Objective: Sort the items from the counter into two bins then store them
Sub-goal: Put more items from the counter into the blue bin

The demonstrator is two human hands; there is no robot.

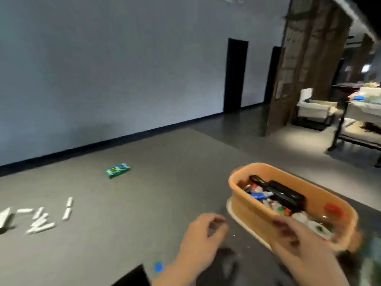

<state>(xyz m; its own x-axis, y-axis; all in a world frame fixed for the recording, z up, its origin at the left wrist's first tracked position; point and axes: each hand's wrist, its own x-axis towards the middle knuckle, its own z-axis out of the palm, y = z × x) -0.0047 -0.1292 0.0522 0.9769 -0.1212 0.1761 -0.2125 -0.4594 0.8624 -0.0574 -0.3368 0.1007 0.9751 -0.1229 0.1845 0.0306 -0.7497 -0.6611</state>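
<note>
Two bare hands are reaching forward at the bottom of the view, low over a dark tabletop (243, 240). The left hand (203, 234) is hovering empty, its fingers loosely curled and apart, touching nothing. The right hand (296, 238) is resting against the near long wall of an orange bin (253, 215), with fingertips at its rim; motion blur is making it impossible to tell whether the hand is actually clamping the wall or only touching it.

The orange bin is sitting on the tabletop, apparently on a pale lid or tray (233, 211) showing beneath its near edge. It is holding a jumble of small items: a black case (286, 195), a blue-capped tube or marker (258, 195), something red (333, 209), and white and green packets too blurred to name.

Beyond the tabletop, a green box (118, 170) is lying alone on the grey floor (144, 193), well apart from the bin. White markings are smearing across the floor at far left.

Judging by this, one bin is looking filled, so sorting seems well along. A second bin is not identifiable, and storing is not yet done.
</note>
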